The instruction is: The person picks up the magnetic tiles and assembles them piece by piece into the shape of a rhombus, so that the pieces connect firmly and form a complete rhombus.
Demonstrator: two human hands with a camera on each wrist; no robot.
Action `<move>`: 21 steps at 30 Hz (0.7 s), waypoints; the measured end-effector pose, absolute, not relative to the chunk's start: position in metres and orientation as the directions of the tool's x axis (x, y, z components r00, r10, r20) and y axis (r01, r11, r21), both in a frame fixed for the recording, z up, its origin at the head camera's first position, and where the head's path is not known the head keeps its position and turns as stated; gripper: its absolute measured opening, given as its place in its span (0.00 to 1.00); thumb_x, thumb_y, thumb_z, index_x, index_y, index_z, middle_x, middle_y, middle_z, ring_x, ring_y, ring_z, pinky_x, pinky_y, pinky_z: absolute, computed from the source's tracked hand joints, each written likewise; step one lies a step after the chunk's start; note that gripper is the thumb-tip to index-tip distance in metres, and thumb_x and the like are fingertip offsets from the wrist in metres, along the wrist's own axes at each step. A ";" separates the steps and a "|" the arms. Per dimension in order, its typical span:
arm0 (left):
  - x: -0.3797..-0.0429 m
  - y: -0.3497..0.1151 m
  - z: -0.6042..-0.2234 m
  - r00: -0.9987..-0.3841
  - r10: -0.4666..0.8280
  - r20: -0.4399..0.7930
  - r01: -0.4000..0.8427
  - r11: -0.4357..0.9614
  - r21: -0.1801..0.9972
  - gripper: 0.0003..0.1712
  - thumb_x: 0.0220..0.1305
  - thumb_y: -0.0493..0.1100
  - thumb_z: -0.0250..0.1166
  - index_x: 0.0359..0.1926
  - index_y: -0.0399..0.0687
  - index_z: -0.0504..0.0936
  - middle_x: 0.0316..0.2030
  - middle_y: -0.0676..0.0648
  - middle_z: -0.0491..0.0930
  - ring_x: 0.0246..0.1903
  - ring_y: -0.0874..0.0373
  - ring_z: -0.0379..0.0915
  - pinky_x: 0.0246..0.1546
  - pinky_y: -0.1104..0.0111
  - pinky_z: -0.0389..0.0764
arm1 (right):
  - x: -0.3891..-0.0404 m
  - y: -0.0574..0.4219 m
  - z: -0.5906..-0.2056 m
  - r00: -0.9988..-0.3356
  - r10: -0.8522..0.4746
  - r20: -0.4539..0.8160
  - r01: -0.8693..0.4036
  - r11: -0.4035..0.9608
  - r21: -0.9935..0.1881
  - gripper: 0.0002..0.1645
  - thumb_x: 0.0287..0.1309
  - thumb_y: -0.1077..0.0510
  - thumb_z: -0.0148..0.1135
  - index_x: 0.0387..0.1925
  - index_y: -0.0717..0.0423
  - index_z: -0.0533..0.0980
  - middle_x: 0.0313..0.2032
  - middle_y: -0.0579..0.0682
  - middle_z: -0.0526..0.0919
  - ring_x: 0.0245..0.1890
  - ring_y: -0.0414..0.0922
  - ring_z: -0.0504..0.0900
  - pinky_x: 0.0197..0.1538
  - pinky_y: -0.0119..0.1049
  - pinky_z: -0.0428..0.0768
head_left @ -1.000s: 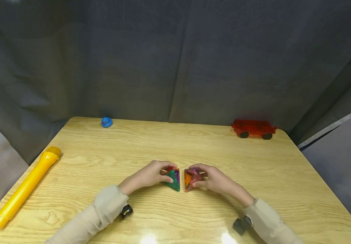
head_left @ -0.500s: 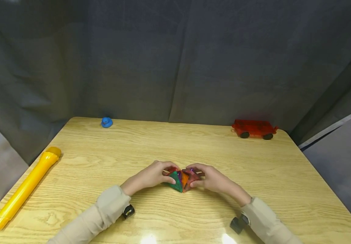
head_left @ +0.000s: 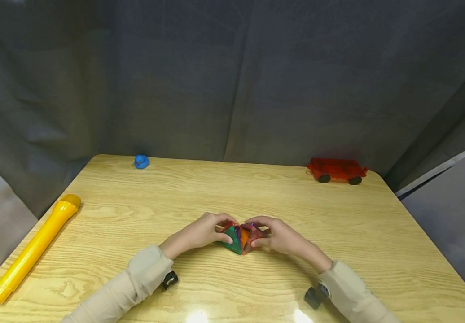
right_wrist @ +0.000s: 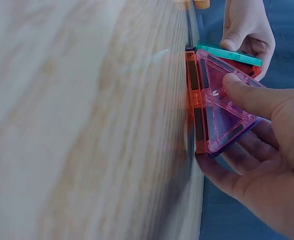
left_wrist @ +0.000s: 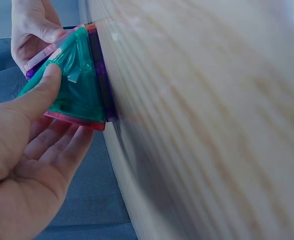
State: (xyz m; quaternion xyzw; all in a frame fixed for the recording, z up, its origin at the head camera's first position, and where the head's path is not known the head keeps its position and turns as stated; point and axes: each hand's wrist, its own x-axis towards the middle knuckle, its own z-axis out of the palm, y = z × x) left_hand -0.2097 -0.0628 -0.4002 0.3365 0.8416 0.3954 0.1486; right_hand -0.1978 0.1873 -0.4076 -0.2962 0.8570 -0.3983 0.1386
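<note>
Near the middle of the table my left hand (head_left: 204, 232) holds a small pyramid of translucent magnetic tiles, with a green face (left_wrist: 80, 82) and red and purple sides. Its thumb lies on the green face, and the fingers reach round the back. My right hand (head_left: 282, 235) grips a second magnetic-tile pyramid (right_wrist: 222, 107), pink on the thumb side with an orange tile along the table and purple behind. In the head view the two pyramids meet side by side between the hands, low at the tabletop. The fingers hide parts of both.
A yellow toy microphone (head_left: 34, 249) lies along the left edge of the wooden table (head_left: 224, 193). A small blue rubber duck (head_left: 141, 162) stands at the back left, and a red translucent wheeled base (head_left: 335, 170) at the back right. Dark curtain (head_left: 176, 80) hangs behind.
One second ago a gap separated the pyramids. The hands moved toward each other, closing it by half a second ago; since then almost nothing has moved.
</note>
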 end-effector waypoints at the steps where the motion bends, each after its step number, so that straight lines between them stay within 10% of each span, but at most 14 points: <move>1: -0.210 -0.063 -0.400 -0.729 0.684 0.016 0.449 0.460 0.766 0.26 0.59 0.42 0.67 0.57 0.38 0.75 0.55 0.40 0.77 0.53 0.49 0.75 0.50 0.61 0.78 | -0.198 0.187 -0.408 -0.785 -0.619 0.003 -0.398 0.502 -0.768 0.30 0.57 0.58 0.65 0.61 0.60 0.70 0.58 0.59 0.74 0.52 0.55 0.79 0.48 0.37 0.81; 21: -0.210 -0.062 -0.400 -0.731 0.682 0.023 0.459 0.467 0.756 0.26 0.58 0.42 0.67 0.57 0.39 0.74 0.54 0.41 0.78 0.52 0.50 0.76 0.50 0.61 0.78 | -0.195 0.175 -0.403 -0.825 -0.562 0.064 -0.437 0.561 -0.703 0.28 0.56 0.57 0.67 0.58 0.59 0.74 0.52 0.56 0.78 0.46 0.48 0.79 0.43 0.32 0.80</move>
